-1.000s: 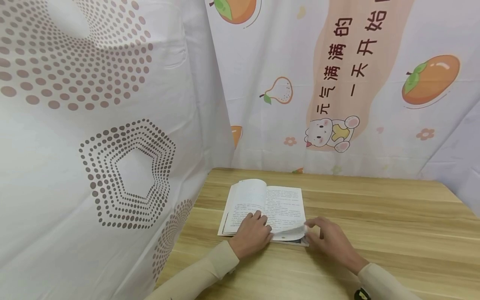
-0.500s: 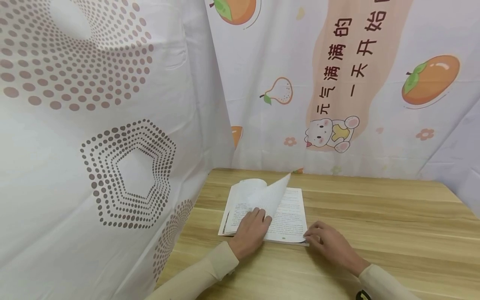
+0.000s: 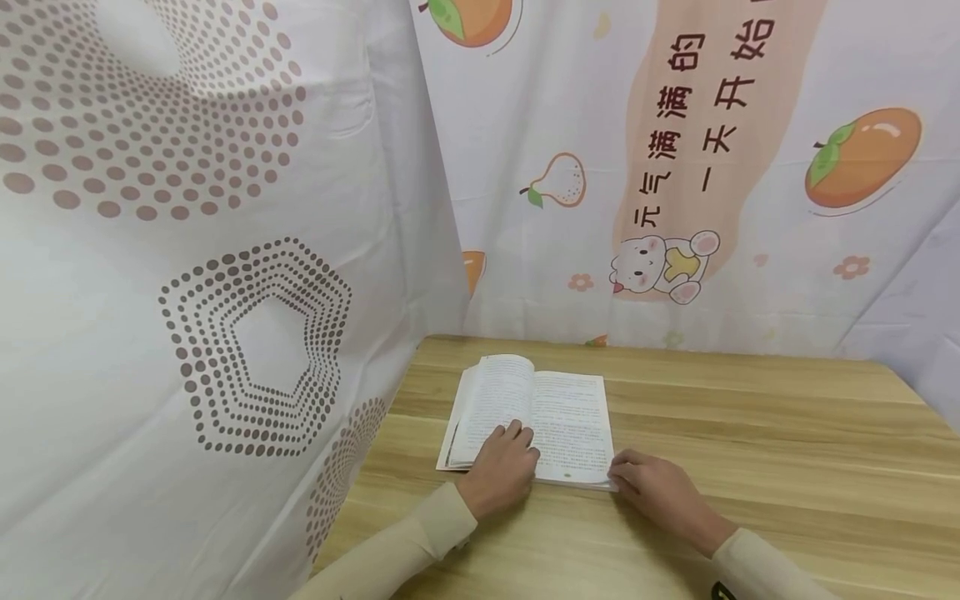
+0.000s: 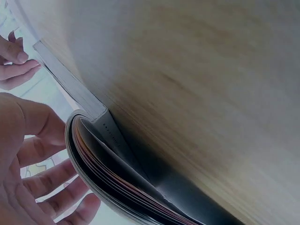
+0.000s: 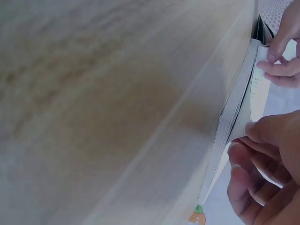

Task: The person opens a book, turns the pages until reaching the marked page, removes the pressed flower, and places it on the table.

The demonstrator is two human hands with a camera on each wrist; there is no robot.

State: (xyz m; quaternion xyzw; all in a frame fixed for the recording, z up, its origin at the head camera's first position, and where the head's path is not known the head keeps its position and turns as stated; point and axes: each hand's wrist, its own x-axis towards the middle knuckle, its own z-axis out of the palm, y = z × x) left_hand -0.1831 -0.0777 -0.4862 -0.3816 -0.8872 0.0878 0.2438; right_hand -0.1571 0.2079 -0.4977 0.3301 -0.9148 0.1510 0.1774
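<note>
An open book with printed pages lies flat on the wooden table. My left hand rests on its lower middle, across the left-hand pages near the fold. In the left wrist view the thumb touches the curved pages, and the fingers are relaxed. At the book's lower right corner is my right hand. The right wrist view shows its thumb and fingers pinching the corner of a page, which is raised a little off the page stack. The fingertips of the left hand hide part of the text.
The wooden table stretches away to the right of the book. A white curtain with brown dots hangs at the left. Behind the table hangs a fruit-patterned curtain.
The page that was lifted at the right corner swung over to the left and now lies flat on the left side. My right hand has come back to the corner, now pinching another page.
</note>
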